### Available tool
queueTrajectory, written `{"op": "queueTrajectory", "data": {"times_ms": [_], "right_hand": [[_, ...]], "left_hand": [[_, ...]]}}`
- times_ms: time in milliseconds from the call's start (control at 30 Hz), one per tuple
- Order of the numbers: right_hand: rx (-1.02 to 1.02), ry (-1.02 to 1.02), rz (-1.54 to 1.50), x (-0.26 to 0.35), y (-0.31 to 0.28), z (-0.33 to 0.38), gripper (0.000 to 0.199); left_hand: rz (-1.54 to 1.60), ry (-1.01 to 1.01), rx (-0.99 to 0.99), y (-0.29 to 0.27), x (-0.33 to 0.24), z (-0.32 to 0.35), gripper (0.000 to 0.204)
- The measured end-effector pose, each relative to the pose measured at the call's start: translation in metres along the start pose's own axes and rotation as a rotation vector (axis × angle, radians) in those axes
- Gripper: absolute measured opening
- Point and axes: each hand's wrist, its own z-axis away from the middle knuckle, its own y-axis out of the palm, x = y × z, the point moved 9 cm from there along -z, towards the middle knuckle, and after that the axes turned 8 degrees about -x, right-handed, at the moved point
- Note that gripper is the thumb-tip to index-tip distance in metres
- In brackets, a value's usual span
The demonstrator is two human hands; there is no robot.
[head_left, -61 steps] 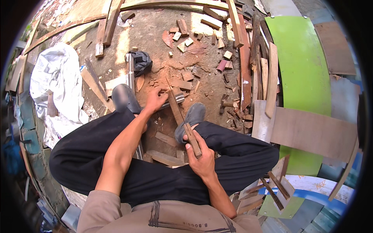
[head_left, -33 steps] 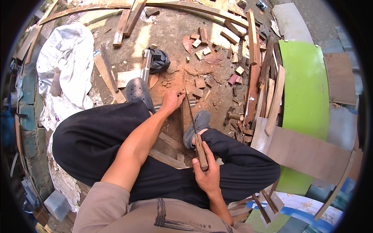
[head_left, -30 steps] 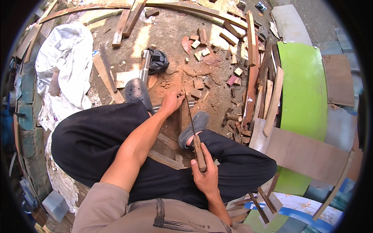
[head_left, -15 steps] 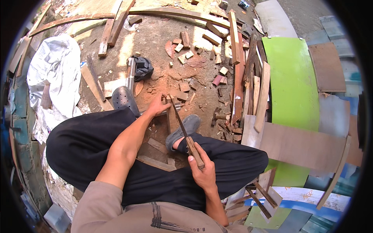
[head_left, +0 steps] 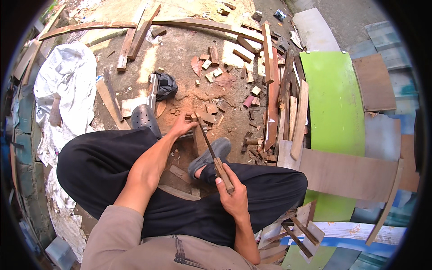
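My right hand (head_left: 235, 196) is wrapped round the wooden handle of a handsaw (head_left: 222, 173). The saw's narrow dark blade slants forward and left, its far end beside the fingers of my left hand (head_left: 182, 125). Those fingers are closed on the far end of a wood strip (head_left: 198, 140), which lies between my feet and points back toward me. The blade lies at the strip's end; how deep it sits in the wood, if at all, I cannot tell. Reddish sawdust (head_left: 185, 100) covers the ground just beyond.
Several small wood offcuts (head_left: 211, 108) are scattered ahead. A hammer (head_left: 253, 141) lies right of my grey clog (head_left: 216, 155). Long boards (head_left: 272, 103) and a green panel (head_left: 336, 99) line the right side. At left are a white sheet (head_left: 67, 85) and a black bag (head_left: 166, 85).
The whole view has shifted slightly. Both hands keep their grips on the handsaw and the wood strip, in nearly the same places.
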Motion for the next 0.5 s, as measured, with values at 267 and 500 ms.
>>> {"op": "queueTrajectory", "data": {"times_ms": [267, 500], "right_hand": [[0.03, 0.042, 0.027, 0.001, 0.002, 0.002, 0.045], [0.114, -0.009, 0.029, 0.003, 0.008, 0.0, 0.056]], "left_hand": [[-0.238, 0.051, 0.057, 0.002, 0.018, -0.006, 0.062], [-0.268, 0.091, 0.062, -0.005, 0.014, 0.002, 0.06]]}}
